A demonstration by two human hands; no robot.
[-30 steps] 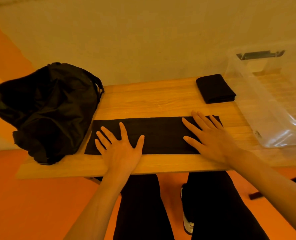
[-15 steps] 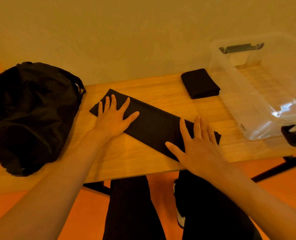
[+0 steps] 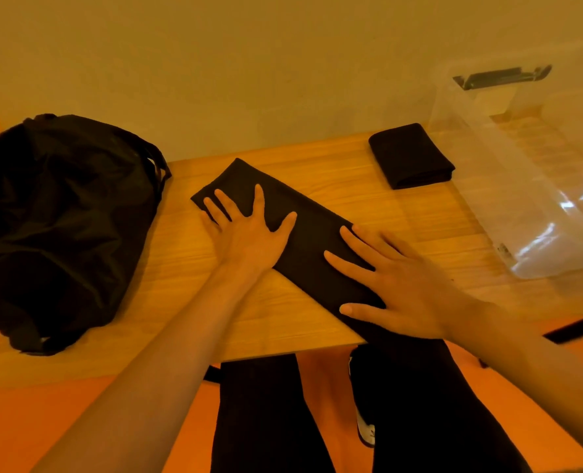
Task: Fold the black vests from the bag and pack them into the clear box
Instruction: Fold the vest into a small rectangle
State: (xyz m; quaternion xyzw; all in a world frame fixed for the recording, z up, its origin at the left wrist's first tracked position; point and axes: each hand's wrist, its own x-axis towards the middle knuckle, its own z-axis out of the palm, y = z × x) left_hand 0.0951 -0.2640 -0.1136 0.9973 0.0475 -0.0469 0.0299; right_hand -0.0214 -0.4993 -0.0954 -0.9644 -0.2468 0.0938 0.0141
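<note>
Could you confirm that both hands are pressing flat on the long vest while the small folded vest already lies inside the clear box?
Not quite: the head view shows the small folded vest lying on the table beside the clear box, not inside it. Both the left hand and the right hand do press flat on the long vest.

The table [image 3: 194, 254] is made of pale wood, its grain shown under a smooth, faintly shiny finish. The long vest [image 3: 314, 240] and the folded vest [image 3: 411, 155] are made of matt black cloth. The bag [image 3: 54, 216] is made of crinkled black fabric. The box [image 3: 539, 206] is made of clear, glossy plastic; the wall [image 3: 249, 63] is finished matt.
</note>
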